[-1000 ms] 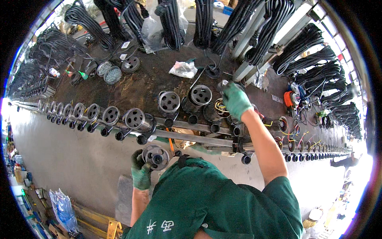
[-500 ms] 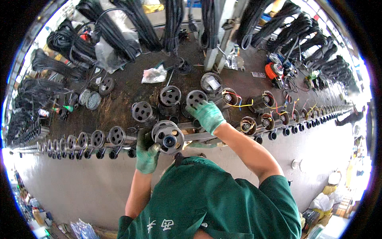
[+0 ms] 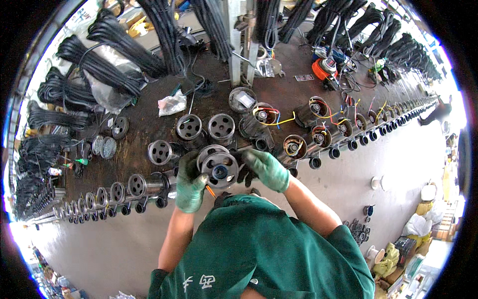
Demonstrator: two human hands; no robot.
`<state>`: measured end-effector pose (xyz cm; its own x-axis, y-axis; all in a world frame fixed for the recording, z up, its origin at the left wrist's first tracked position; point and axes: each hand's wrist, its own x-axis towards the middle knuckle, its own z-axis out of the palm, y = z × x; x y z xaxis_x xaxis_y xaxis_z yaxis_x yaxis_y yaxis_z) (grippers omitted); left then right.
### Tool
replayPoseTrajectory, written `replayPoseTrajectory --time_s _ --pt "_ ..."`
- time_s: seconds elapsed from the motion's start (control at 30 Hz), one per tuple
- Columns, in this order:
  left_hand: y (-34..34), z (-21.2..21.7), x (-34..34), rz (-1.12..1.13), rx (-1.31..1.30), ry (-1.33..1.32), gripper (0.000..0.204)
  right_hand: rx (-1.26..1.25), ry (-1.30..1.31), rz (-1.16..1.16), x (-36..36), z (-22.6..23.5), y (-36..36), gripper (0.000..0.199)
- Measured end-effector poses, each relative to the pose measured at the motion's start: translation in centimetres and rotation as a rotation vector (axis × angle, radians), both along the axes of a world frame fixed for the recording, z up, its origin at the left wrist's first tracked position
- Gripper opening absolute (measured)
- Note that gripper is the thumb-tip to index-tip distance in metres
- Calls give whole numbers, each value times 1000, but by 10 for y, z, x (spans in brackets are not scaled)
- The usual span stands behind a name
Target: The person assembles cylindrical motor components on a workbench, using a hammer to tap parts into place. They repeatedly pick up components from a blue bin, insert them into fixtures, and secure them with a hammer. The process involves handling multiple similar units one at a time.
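A round grey metal end cover [image 3: 226, 162] with several oval holes and a dark blue hub stands before my chest. A second holed disc [image 3: 205, 155] shows right behind it. My left hand [image 3: 190, 187], in a green glove with blackened fingers, is closed round the left side, thumb toward the front. At the opposite rim my right hand [image 3: 268, 170], gloved alike, has its fingers curled against the edge; its fingertips are partly hidden. A thin orange piece [image 3: 211, 191] sticks out below my left thumb. Motor housings with holed covers, such as one housing [image 3: 221, 126], stand just beyond.
Motor housings with coloured wires [image 3: 295, 145] line the bench edge on the right, and covered ones [image 3: 137, 185] on the left. Bundled black cables [image 3: 127, 45] hang at the back. Near the post [image 3: 235, 70] lie a plastic bag [image 3: 173, 103] and a round dish [image 3: 242, 99].
My right hand has left a cover on a housing farther back and come to the rim of the held end cover. The view has shifted, and an orange piece now shows by my left thumb.
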<state>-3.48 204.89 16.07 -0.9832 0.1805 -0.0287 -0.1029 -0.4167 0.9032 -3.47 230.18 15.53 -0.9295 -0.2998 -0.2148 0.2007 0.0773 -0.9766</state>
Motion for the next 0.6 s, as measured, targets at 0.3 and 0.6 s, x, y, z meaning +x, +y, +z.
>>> replayPoseTrajectory --time_s 0.3,0.6 --pt "84 10 -34 -242 -5 -85 45 -81 2 -352 52 28 52 36" --pt "152 24 -133 -176 -1005 1007 43 521 354 -703 86 16 127 36"
